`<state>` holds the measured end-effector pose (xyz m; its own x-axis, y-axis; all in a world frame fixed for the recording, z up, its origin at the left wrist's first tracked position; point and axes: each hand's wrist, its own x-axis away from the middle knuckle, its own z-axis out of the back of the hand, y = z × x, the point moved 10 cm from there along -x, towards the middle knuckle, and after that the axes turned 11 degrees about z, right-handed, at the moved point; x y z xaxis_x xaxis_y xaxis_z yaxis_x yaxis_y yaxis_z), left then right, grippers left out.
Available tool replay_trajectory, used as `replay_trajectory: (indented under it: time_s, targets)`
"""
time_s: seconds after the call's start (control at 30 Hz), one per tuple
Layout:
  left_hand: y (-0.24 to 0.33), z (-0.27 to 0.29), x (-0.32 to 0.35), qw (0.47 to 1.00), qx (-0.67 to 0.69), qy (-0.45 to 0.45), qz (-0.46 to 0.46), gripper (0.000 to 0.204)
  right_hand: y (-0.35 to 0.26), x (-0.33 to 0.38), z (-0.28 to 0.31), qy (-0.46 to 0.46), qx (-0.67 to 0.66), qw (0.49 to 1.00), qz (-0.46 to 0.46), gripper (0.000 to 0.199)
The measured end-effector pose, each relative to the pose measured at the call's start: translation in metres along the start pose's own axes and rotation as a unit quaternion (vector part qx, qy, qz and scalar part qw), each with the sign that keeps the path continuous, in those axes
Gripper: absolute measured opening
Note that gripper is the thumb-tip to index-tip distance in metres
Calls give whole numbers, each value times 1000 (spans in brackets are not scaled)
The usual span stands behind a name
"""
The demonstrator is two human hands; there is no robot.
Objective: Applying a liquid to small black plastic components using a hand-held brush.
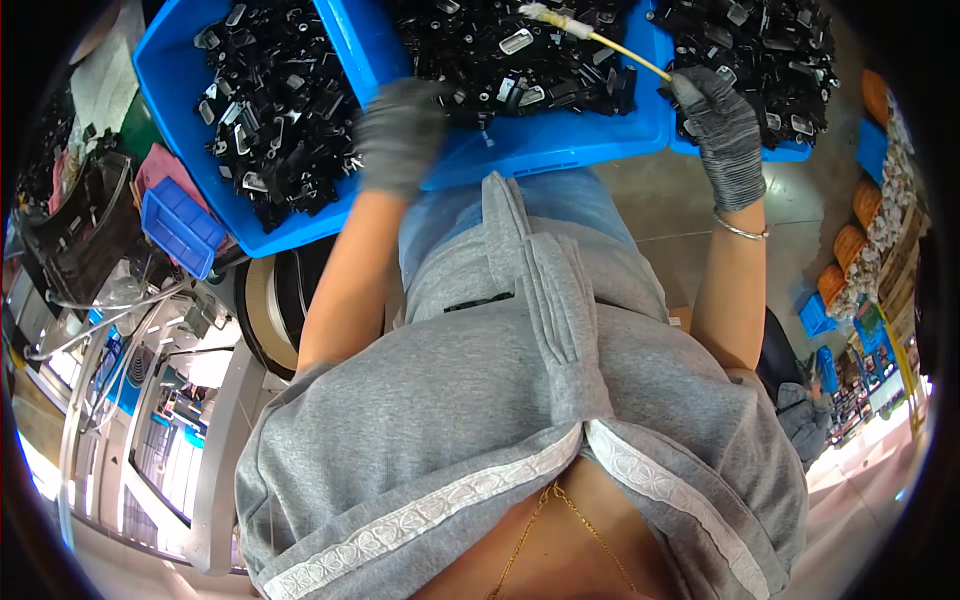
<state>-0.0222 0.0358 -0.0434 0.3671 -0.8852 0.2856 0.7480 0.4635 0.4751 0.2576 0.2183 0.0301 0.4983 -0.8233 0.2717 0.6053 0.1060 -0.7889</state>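
In the head view, the brush (629,50) is held over the black parts (580,75) of the middle bin (560,150), its handle end pinched by the gloved right hand (718,130). The left hand (398,138) is blurred near the left bin (180,105); whether its fingers are spread or closed cannot be told. For good control, a light, steady grip would be advised, with the bristly tip kept from snagging. The tip is pointed forward and leftward, away from the body; the long axis runs diagonally along the slim handle.
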Motion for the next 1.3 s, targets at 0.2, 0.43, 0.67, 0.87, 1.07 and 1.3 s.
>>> replay_trajectory:
  time_s: [0.2,0.43,0.67,0.87,1.07,1.3]
  targets:
    - [-11,-196,-29,932,-196,-285,105,55,19,8,-12,-8,10,998,-59,22]
    - [-119,-265,-44,940,-157,-161,256,59,13,6,-21,-26,-20,999,-31,23]
    - [-42,-221,-34,921,-227,-302,98,48,31,11,-20,-16,-45,998,-45,23]
    - [-40,-201,-27,922,-162,-328,127,39,26,8,-27,-28,-49,997,-60,24]
    - [-22,-102,-16,864,382,-264,194,28,26,11,-13,-28,-29,999,20,22]
    - [-13,-48,-10,565,731,-311,223,35,-3,-5,-10,-115,36,993,20,24]
